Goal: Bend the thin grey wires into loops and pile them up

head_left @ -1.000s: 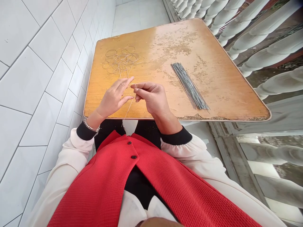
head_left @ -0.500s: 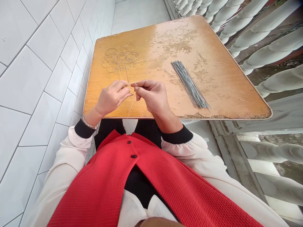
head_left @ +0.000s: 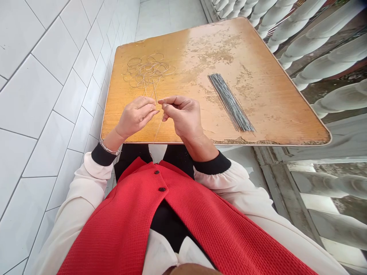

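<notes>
The right hand (head_left: 183, 116) pinches thin wire (head_left: 158, 124); the left hand (head_left: 134, 116) curls closed beside it. Looped wire (head_left: 147, 70) and dark rods (head_left: 231, 102) lie on the worktop (head_left: 183, 42).

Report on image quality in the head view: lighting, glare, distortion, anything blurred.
Head view: soft daylight, no hard shadows; glare pales the far part of the wooden tabletop; wide-angle distortion splays the white balusters and slants the wall tiles; the fine wire loops look soft, and the strands at the left hand and right hand are too thin to resolve.
</notes>
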Available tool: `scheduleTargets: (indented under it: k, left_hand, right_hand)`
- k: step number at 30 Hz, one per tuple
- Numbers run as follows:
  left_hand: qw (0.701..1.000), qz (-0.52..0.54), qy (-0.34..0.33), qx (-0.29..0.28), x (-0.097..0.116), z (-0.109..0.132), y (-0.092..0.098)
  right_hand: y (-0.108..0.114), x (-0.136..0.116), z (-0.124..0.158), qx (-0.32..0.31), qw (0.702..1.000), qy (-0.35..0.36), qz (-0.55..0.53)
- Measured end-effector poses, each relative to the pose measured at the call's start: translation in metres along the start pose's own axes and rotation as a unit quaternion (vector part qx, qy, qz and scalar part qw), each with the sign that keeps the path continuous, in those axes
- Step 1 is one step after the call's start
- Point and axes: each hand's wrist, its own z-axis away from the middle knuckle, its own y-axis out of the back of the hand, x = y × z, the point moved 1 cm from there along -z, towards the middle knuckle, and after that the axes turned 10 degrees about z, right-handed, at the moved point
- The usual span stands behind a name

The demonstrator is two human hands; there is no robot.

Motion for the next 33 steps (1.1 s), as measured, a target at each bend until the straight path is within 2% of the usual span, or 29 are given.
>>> scheduleTargets:
  k: [7,13,17,21,28,33]
  left_hand:
    - [0.998,0.000,0.046,0.035,0.010,0.004,-0.006]
    - [0.995,-0.018,0.045,0.091,0.019,0.004,-0.018]
    - [0.994,0.004,0.055,0.097,0.018,0.006,-0.020]
    - [0.994,-0.011,0.049,0.100,0.018,0.006,-0.021]
    - [0.990,-0.055,0.012,0.130,0.022,0.002,-0.030]
    - [0.993,-0.018,0.028,0.111,0.020,0.002,-0.028]
  right_hand:
    - [-0.002,0.001,0.000,0.000,0.999,-0.014,-0.029]
    - [0.000,0.003,0.002,-0.022,0.997,-0.036,-0.070]
    - [0.001,0.006,0.004,-0.042,0.995,-0.052,-0.077]
    - [0.000,0.008,0.005,-0.052,0.995,-0.031,-0.083]
    - [0.003,0.007,0.005,-0.027,0.999,0.002,-0.041]
    - [0.006,0.005,0.003,-0.049,0.998,-0.004,-0.037]
